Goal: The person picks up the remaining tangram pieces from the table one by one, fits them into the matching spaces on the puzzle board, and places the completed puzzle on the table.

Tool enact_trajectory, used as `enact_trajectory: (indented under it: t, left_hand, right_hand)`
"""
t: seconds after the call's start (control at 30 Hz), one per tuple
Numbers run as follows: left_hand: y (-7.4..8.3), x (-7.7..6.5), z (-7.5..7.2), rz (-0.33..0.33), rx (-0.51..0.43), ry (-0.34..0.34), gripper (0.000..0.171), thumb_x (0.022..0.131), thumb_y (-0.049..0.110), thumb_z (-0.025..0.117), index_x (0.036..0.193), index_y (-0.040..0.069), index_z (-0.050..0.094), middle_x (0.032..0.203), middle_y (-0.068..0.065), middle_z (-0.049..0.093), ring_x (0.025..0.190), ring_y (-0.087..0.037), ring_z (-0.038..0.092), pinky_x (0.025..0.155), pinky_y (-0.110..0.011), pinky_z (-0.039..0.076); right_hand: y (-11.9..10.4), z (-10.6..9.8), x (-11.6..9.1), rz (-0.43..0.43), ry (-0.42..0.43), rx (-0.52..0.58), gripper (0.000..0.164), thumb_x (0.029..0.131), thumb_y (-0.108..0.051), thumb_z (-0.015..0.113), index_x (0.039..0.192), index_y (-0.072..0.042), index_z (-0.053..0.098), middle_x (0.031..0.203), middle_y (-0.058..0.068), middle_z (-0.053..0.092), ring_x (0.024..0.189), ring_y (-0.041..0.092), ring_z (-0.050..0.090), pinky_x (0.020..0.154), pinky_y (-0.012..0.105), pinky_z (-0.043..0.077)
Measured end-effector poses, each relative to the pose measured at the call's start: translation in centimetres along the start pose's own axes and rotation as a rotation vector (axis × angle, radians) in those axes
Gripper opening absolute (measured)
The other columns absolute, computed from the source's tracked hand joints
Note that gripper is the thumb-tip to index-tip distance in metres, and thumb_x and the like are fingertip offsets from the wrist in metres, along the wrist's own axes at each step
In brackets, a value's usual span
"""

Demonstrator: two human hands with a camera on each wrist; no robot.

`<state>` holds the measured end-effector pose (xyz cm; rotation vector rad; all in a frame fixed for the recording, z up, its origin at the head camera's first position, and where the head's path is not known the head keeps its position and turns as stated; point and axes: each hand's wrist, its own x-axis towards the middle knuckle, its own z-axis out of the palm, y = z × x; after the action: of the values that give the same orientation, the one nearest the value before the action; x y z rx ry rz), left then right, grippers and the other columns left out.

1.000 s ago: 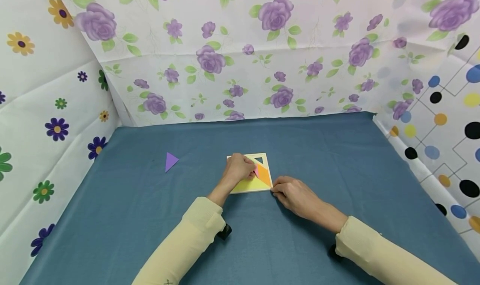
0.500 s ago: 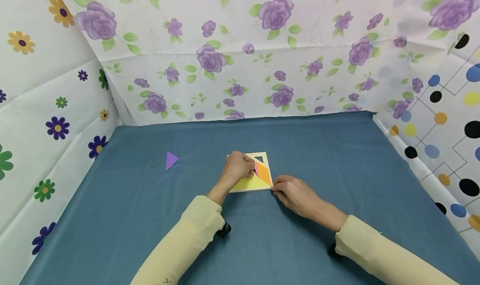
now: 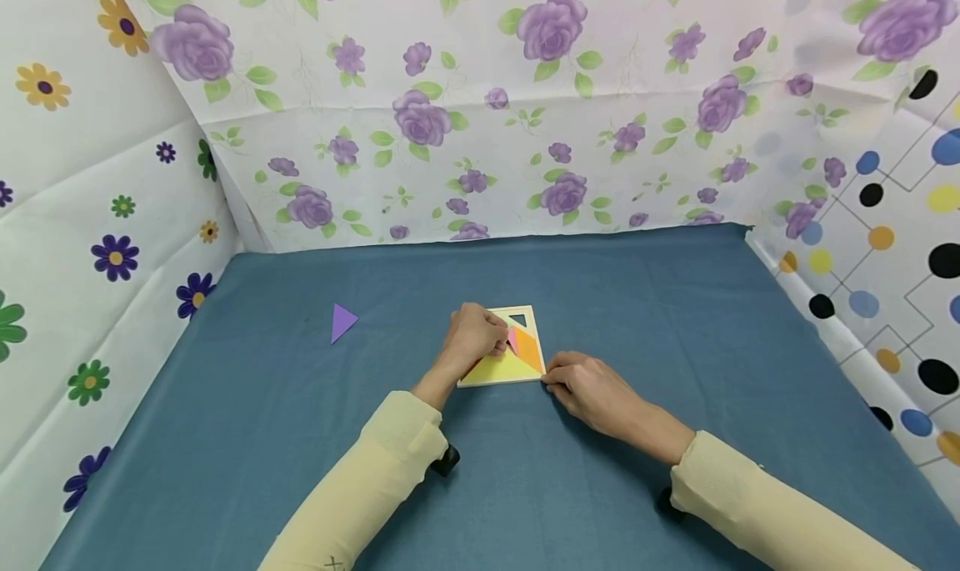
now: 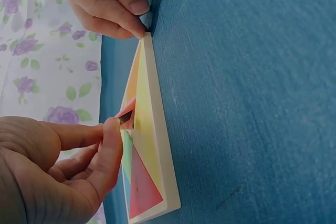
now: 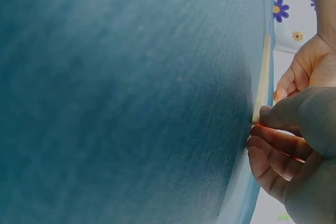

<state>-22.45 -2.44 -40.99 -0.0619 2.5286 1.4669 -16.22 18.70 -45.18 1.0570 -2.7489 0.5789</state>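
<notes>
A cream tangram tray (image 3: 501, 383) lies on the blue cloth, holding a yellow triangle (image 3: 495, 373) and an orange piece (image 3: 531, 350). My left hand (image 3: 474, 335) is over its left part, pinching a small pink tangram piece (image 4: 126, 113) between thumb and fingertips. That piece sits tilted above a dark gap in the puzzle. Red (image 4: 143, 186) and green (image 4: 127, 149) pieces lie in the tray below these fingers in the left wrist view. My right hand (image 3: 596, 394) pinches the tray's near right corner with thumb and forefinger.
A purple triangle (image 3: 342, 323) lies apart on the blue cloth (image 3: 285, 429), left of the tray. At the tray's far right corner shows a triangular opening (image 3: 519, 320). Flowered sheets (image 3: 480, 79) stand behind and at the left, a dotted one (image 3: 900, 304) at the right.
My left hand has shifted very slightly left, and a bit of red shows beside it. My right hand keeps its place at the tray corner.
</notes>
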Motion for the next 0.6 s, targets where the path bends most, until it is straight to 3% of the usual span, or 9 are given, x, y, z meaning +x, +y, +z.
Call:
enact_trajectory:
  t: [0.2,0.6]
  left_hand:
    - [-0.11,0.13,-0.1,-0.015,0.028,0.004,0.011,0.095,0.003,0.071,0.091,-0.004,0.079,0.074,-0.016,0.073,0.069,-0.027,0.074,0.063,-0.03,0.058]
    - [-0.35,0.17,-0.17,-0.016,0.03,0.005,0.011,0.094,0.002,0.07,0.091,-0.004,0.078,0.074,-0.015,0.073,0.069,-0.027,0.074,0.067,-0.033,0.061]
  right_hand:
    - [0.01,-0.04,0.02,-0.001,-0.002,0.007,0.013,0.094,-0.001,0.074,0.106,-0.004,0.08,0.105,0.007,0.071,0.094,0.02,0.069,0.078,0.035,0.059]
    - [0.06,0.0,-0.03,-0.007,0.0,0.016,0.013,0.094,-0.001,0.074,0.106,-0.004,0.08,0.107,0.007,0.071,0.094,0.021,0.069,0.078,0.035,0.059]
